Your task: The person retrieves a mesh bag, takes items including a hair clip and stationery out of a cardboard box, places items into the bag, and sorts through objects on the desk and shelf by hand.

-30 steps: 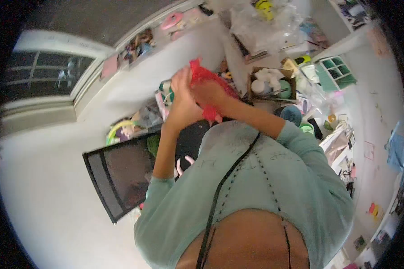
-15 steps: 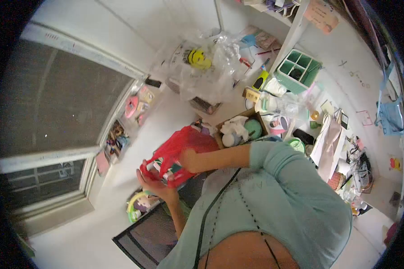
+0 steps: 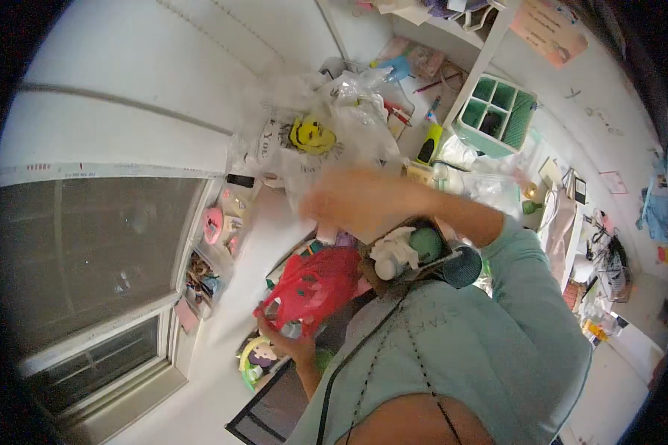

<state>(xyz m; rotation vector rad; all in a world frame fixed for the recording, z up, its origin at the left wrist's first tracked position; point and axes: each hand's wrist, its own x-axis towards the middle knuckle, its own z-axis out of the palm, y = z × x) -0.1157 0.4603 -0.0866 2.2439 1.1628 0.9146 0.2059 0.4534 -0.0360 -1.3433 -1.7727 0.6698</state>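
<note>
My left hand [image 3: 293, 343] is closed on the edge of a red plastic bag [image 3: 315, 288], with fingers curled at its lower end. White and green items show through the bag, but I cannot make out what they are. My right hand [image 3: 349, 199] is smeared by motion in front of a clear plastic bag with a yellow print [image 3: 274, 152], so its fingers do not show clearly. Just below my right hand is a brown box [image 3: 371, 274] holding a green round item [image 3: 426, 245] and crumpled white material [image 3: 393, 252].
A green divided organizer [image 3: 531, 126] stands at the upper right. Small items in trays [image 3: 200, 278] line the window sill. Below the red bag lie a toy with a green-yellow rim [image 3: 256, 363] and a dark mesh panel [image 3: 274, 404]. Clutter fills the right side.
My right hand has left the red bag and moved up toward the clear plastic bag. My left hand stays on the red bag. The camera view has shifted.
</note>
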